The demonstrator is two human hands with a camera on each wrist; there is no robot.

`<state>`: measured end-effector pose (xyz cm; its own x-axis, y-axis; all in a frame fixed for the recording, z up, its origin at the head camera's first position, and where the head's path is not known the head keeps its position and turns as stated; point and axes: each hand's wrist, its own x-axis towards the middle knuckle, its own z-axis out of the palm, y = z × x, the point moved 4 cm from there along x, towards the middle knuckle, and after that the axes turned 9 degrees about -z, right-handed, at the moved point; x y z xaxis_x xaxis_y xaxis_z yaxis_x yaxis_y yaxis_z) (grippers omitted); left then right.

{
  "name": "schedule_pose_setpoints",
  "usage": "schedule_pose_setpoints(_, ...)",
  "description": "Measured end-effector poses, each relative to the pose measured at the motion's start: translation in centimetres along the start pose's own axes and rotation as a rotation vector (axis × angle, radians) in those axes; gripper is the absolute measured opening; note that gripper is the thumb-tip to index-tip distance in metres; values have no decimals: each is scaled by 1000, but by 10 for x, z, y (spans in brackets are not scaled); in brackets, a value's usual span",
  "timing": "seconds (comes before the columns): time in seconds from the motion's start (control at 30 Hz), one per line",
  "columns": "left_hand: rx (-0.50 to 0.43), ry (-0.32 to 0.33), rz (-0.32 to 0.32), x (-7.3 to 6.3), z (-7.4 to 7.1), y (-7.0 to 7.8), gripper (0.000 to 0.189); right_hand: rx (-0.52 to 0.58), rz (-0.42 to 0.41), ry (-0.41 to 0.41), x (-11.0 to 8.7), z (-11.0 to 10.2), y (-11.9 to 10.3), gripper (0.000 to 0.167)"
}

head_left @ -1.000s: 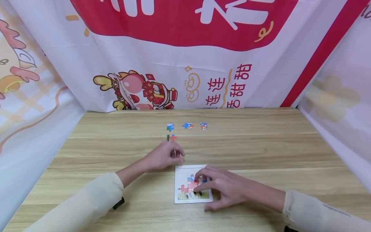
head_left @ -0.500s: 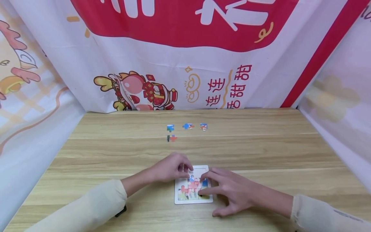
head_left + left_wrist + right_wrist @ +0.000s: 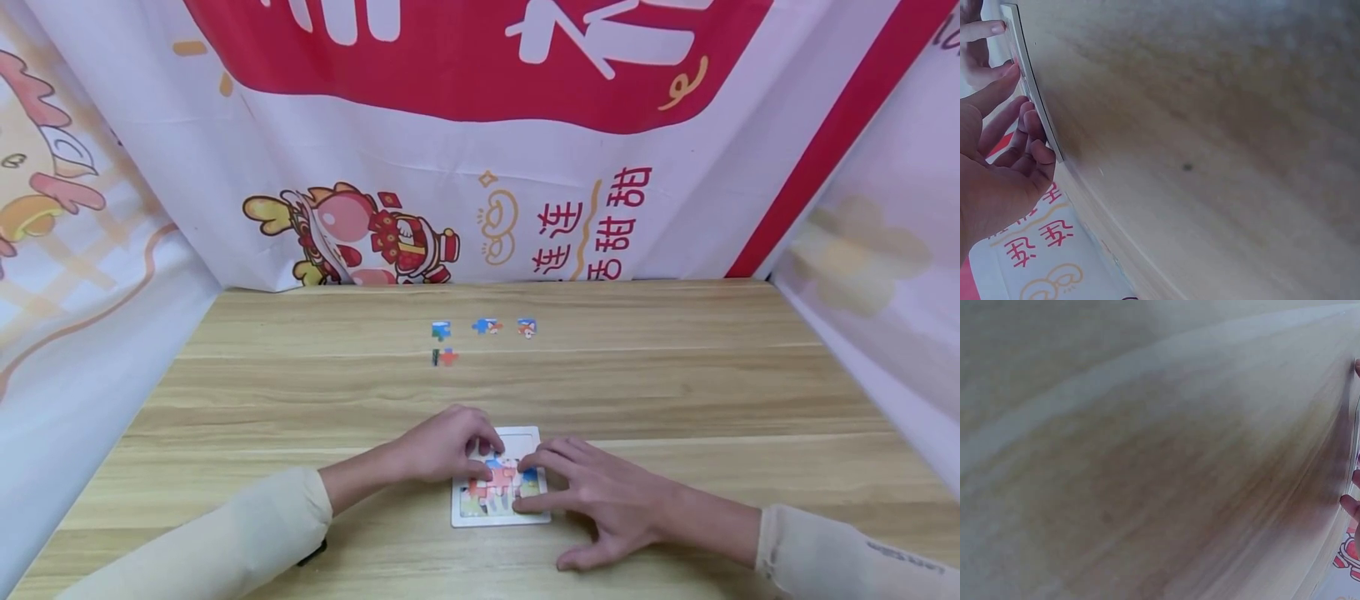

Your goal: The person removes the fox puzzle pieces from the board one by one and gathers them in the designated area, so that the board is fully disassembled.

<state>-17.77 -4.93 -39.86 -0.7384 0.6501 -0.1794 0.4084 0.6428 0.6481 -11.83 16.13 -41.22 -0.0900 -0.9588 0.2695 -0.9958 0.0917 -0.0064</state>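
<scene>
A jigsaw puzzle in a white square tray [image 3: 500,522] lies near the middle front of the table, partly covered by both hands. Joined pieces [image 3: 499,477] in pink, blue and green show between the fingers. My left hand [image 3: 450,446] reaches over the tray's left side, with thumb and index fingertips touching the pieces; the other fingers are bent. From the right, my right hand [image 3: 592,496] rests its fingertips on the puzzle's right part, thumb spread out on the table. In the left wrist view, the left hand [image 3: 1007,147] is at the tray edge [image 3: 1038,94].
Several loose pieces lie farther back: a blue-green one [image 3: 441,331], a blue one with a small figure [image 3: 487,326], one with an animal face [image 3: 527,327] and a dark-and-red one [image 3: 446,357]. Behind the wooden table [image 3: 675,375] hangs a printed cloth [image 3: 480,150].
The left hand has moved right and down from above the tray onto the puzzle pieces. The right hand has shifted slightly right and toward the front. The loose pieces stayed put.
</scene>
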Motion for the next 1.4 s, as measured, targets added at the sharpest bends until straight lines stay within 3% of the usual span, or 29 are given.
schedule_pose_setpoints(0.4,-2,14,6,-1,1,-1,22,28,1,3,0,2,2,61)
schedule_pose_setpoints(0.97,-5,-3,-16,4,-5,-5,20,50,-69,-50,6,2,16,63)
schedule_pose_setpoints(1.2,-9,1,-34,4,-9,-10,19,70,-35,-73,10,1,22,63)
schedule_pose_setpoints(1.4,-8,14,-42,3,-10,-10,23,63,-37,-41,12,2,22,61)
